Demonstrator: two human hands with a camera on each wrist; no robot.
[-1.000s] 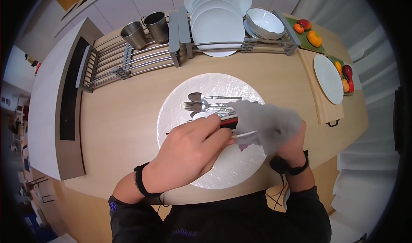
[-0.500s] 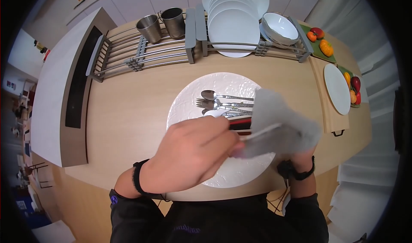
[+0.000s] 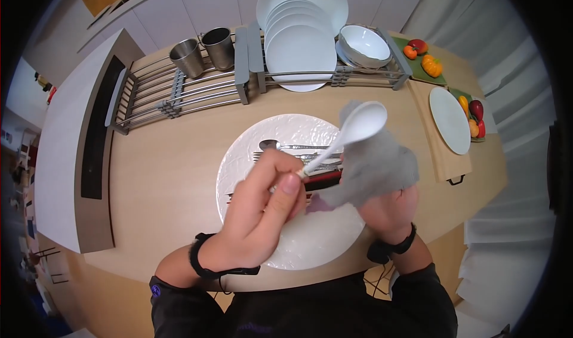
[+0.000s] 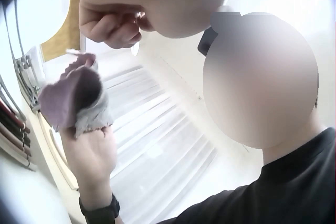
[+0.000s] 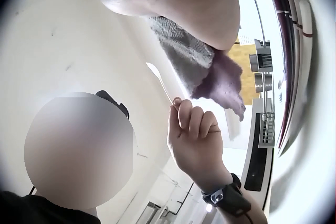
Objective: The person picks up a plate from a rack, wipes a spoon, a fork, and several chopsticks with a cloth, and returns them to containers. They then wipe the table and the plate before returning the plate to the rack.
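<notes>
My left hand pinches a white spoon by its handle, bowl raised toward the upper right. Beside it my right hand has a grey and purple cloth draped over the palm and fingers; in the left wrist view the cloth bunches on top of that hand. The spoon's bowl overlaps the cloth in the head view; contact cannot be told. Below both hands a large textured white plate carries metal spoons and forks and dark and red handled cutlery, partly hidden by the hands.
Behind the plate a metal rack holds two steel cups, white plates and bowls. At the right lie a wooden board with an oval white plate and colourful vegetables. A grey-white unit stands left.
My left hand has turned over and raised the white spoon, its bowl now showing out of the cloth. The right hand's palm has turned more upward under the cloth.
</notes>
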